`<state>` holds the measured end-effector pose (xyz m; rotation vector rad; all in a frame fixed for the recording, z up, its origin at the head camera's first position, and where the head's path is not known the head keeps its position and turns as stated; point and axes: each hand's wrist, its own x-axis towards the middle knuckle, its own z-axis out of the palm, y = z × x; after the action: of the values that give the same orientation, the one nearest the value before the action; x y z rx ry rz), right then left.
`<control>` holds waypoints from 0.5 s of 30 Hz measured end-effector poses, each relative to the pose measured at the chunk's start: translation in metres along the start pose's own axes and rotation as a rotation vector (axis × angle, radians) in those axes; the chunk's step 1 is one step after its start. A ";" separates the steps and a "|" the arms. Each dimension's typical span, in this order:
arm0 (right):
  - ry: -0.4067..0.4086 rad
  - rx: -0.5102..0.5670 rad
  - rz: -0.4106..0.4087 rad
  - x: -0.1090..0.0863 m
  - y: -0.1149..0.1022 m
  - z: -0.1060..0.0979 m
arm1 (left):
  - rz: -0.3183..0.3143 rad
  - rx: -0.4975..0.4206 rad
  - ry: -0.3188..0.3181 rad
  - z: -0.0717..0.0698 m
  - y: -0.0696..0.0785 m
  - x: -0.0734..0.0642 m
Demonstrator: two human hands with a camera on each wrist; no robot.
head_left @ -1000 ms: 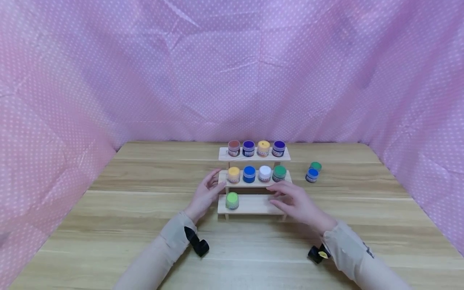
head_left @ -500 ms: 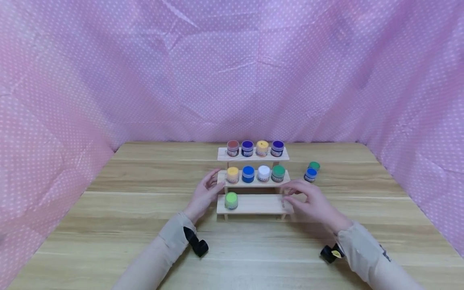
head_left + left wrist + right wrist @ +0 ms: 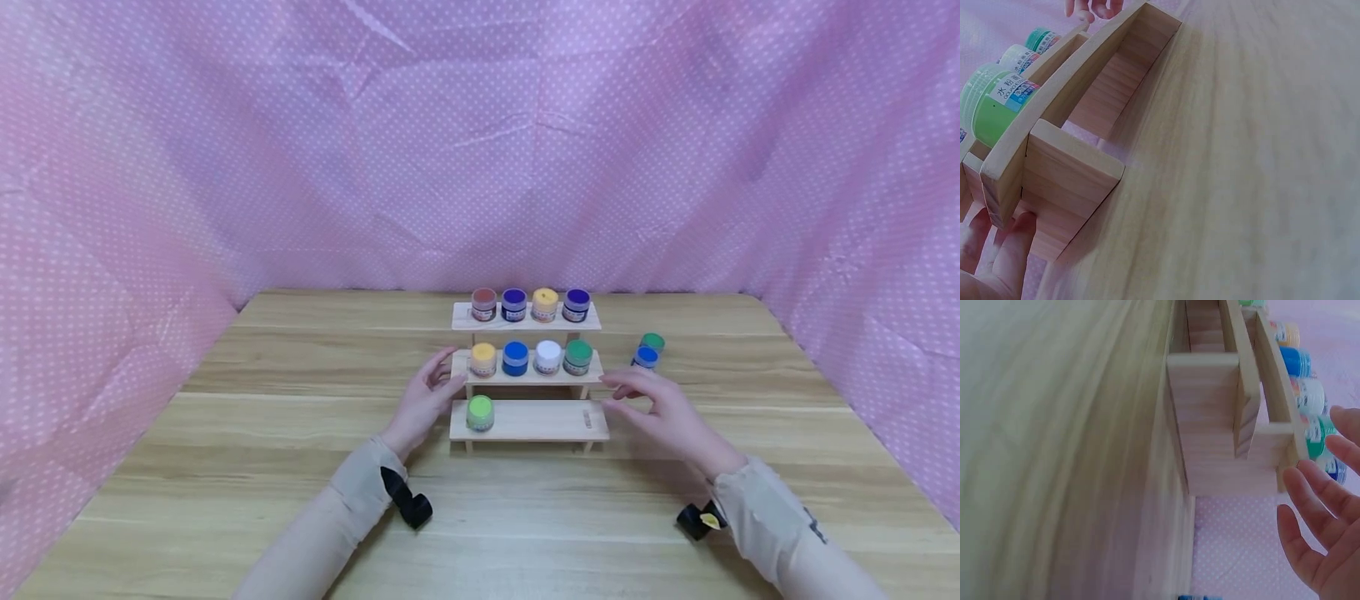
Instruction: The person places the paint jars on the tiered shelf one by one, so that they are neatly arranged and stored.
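A three-tier wooden stand [image 3: 536, 427] holds small paint jars. On its lowest tier, at the left, sits a light green jar [image 3: 480, 412], also seen in the left wrist view [image 3: 997, 115]. The middle tier bears a yellow jar [image 3: 483, 359], a blue one [image 3: 515, 358], a white one [image 3: 547, 357] and a green one [image 3: 578, 357]. My left hand [image 3: 422, 402] rests its fingers against the stand's left end. My right hand [image 3: 663, 417] hovers at the right end with fingers loosely bent and apart, holding nothing; its fingertips [image 3: 1291, 478] are by the tier ends in the right wrist view.
Brown [image 3: 483, 305], purple [image 3: 513, 305], yellow [image 3: 545, 305] and dark blue [image 3: 576, 305] jars line the top tier. Right of the stand, a green jar [image 3: 652, 342] and a blue jar [image 3: 646, 357] are on the wooden table [image 3: 300, 375]. A pink dotted cloth [image 3: 480, 150] surrounds the table.
My right hand has drawn away to the right from over the lowest tier to beyond the stand's right end. My left hand has stayed in place, and the jars stand as before.
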<state>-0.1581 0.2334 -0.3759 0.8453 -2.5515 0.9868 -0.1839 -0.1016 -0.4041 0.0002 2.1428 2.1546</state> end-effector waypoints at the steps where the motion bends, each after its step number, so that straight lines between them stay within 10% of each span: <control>1: 0.002 0.000 0.000 0.001 0.002 -0.001 | 0.001 0.010 0.001 -0.001 0.000 0.001; 9: 0.088 -0.024 0.038 0.010 0.023 -0.008 | 0.013 0.013 -0.005 -0.002 0.003 0.005; 15: 0.075 -0.009 0.261 0.011 0.038 -0.012 | -0.002 0.010 -0.014 -0.001 0.000 0.003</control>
<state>-0.1897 0.2596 -0.3816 0.4692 -2.6442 1.0567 -0.1865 -0.1029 -0.4045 0.0142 2.1452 2.1361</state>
